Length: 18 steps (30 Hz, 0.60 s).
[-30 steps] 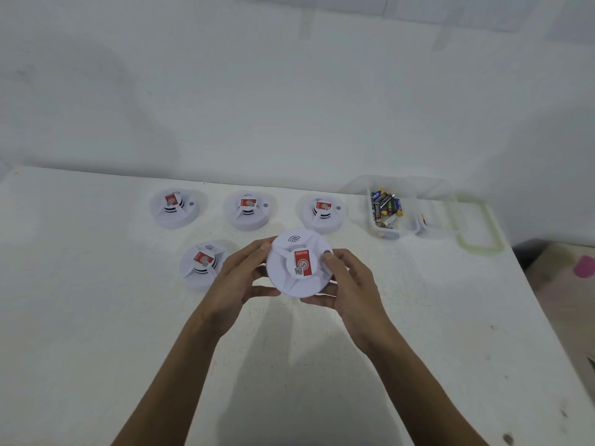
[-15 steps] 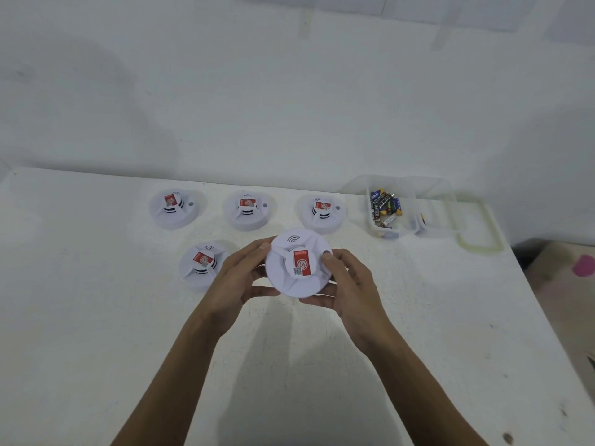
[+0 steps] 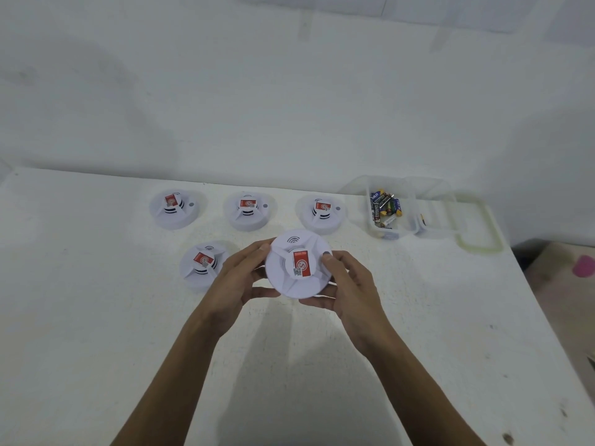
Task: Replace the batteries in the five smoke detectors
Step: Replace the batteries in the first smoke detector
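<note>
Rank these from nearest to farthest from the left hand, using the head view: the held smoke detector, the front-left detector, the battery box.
1. Held smoke detector: gripped by the left hand.
2. Front-left detector: on the table, just left of it.
3. Battery box: far right, at the back.

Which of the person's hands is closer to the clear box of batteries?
Right. The right hand grips the smoke detector on its right edge, on the side toward the battery box. The left hand grips the opposite edge, farther from the box.
</note>
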Tool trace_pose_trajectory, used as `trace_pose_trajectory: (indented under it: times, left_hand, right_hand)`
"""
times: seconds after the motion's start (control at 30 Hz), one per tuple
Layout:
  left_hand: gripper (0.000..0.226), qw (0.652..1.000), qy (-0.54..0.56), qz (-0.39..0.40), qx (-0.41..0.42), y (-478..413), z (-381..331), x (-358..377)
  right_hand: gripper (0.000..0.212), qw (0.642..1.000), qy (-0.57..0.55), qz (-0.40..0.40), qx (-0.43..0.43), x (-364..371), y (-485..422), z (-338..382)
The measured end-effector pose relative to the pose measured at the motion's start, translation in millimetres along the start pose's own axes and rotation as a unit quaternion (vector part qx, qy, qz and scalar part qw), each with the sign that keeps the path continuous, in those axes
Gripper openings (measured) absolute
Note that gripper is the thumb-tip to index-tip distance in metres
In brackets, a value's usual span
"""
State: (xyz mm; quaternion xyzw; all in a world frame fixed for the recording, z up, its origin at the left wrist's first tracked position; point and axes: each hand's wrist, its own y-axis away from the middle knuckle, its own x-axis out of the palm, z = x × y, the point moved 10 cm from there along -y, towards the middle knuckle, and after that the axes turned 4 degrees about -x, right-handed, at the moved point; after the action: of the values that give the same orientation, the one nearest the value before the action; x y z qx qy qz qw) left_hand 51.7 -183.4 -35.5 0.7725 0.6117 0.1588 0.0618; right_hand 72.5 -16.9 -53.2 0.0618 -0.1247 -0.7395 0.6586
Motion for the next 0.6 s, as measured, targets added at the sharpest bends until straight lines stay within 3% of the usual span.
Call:
trace_pose_trajectory:
  times: [0.33,0.6]
  left_hand:
    - [0.03,0.999,-0.006,-0.037,-0.003,-5.7,14.8,-11.7]
    - [0.025,0.989,-0.018,-0.144,-0.004,-23.5,28.7,-33.4]
  right_hand:
    - [0.027,1.0,-0.004,-0.011,0.0,-3.5,-3.2,-4.8]
    - [0.037,0.984,0.166,-0.034,-0.055,-10.9,-18.3,-1.3]
